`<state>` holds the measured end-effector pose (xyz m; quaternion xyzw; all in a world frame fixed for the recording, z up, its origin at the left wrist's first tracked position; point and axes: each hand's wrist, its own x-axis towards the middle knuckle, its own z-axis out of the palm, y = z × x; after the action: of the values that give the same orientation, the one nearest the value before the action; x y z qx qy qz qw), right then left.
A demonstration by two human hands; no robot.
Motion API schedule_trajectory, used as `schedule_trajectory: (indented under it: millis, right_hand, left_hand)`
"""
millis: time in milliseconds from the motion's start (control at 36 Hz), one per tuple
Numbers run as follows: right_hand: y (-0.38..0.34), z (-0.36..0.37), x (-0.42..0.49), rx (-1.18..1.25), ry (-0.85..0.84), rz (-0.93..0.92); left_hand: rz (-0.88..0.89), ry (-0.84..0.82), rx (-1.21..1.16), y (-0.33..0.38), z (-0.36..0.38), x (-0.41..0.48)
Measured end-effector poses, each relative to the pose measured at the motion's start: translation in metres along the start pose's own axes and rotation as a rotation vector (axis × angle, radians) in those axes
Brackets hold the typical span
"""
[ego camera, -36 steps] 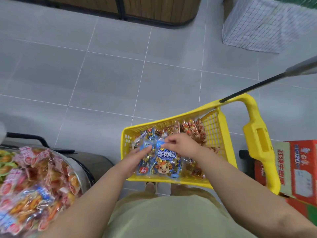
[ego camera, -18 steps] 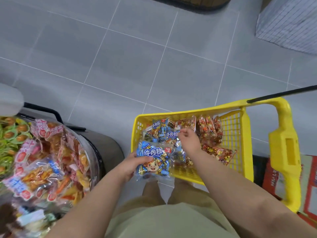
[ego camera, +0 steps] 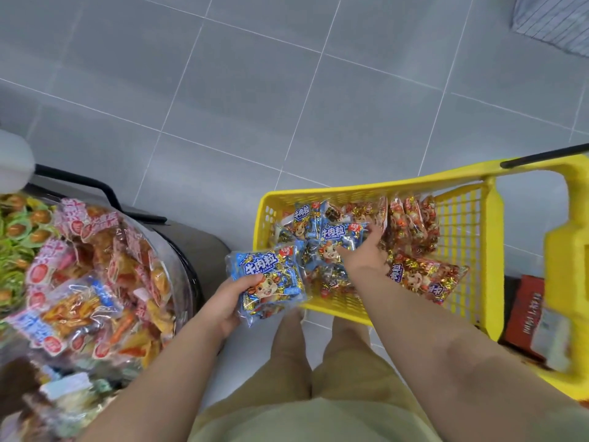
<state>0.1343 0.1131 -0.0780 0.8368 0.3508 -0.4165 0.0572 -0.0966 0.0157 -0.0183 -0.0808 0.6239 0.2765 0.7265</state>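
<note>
A yellow plastic shopping basket (ego camera: 468, 224) on the floor holds blue and red snack bags. My left hand (ego camera: 228, 298) grips one blue snack bag (ego camera: 271, 282) at the basket's near left corner, just outside its rim. Inside the basket, my right hand (ego camera: 365, 253) reaches down onto a second blue snack bag (ego camera: 339, 234); its thumb and fingers close on the bag's edge. Red snack bags (ego camera: 414, 224) lie to the right of that hand.
A round display bin (ego camera: 178, 269) heaped with packaged snacks stands at the left. The basket's yellow handle (ego camera: 570, 263) rises at the right, with a red carton (ego camera: 526, 314) behind it. Grey tiled floor (ego camera: 287, 106) stretches ahead.
My left hand has lifted a blue bag out of the basket toward its near left corner. My right hand has stayed inside the basket and moved onto another blue bag.
</note>
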Motion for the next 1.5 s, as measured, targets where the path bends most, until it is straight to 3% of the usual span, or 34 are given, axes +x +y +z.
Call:
schedule_trajectory:
  millis: [250, 472, 694, 861, 1056, 1278, 1389, 1500]
  right_hand:
    - [0.014, -0.019, -0.020, 0.124, -0.105, -0.054]
    - [0.030, -0.047, -0.039, 0.245, 0.044, -0.169]
    - [0.033, -0.071, -0.069, 0.393, -0.037, -0.297]
    - [0.024, -0.076, -0.088, 0.649, -0.402, -0.268]
    - [0.000, -0.047, -0.133, 0.467, -0.777, -0.327]
    - [-0.014, 0.008, -0.205, 0.462, -1.222, -0.263]
    - [-0.013, 0.040, -0.239, 0.314, -1.344, -0.302]
    - [-0.008, 0.079, -0.275, 0.136, -1.342, -0.382]
  left_hand:
    - [-0.003, 0.000, 0.010, 0.001, 0.000, -0.003]
    - [0.022, -0.027, 0.058, 0.005, -0.001, -0.014]
    - [0.116, 0.003, 0.072, -0.006, -0.001, -0.041]
    - [0.247, 0.090, -0.112, -0.041, -0.015, -0.075]
    - [0.359, 0.152, -0.451, -0.110, -0.049, -0.125]
    - [0.464, 0.263, -0.614, -0.184, -0.103, -0.175]
    - [0.524, 0.297, -0.699, -0.215, -0.123, -0.194]
    - [0.592, 0.300, -0.740, -0.238, -0.147, -0.213]
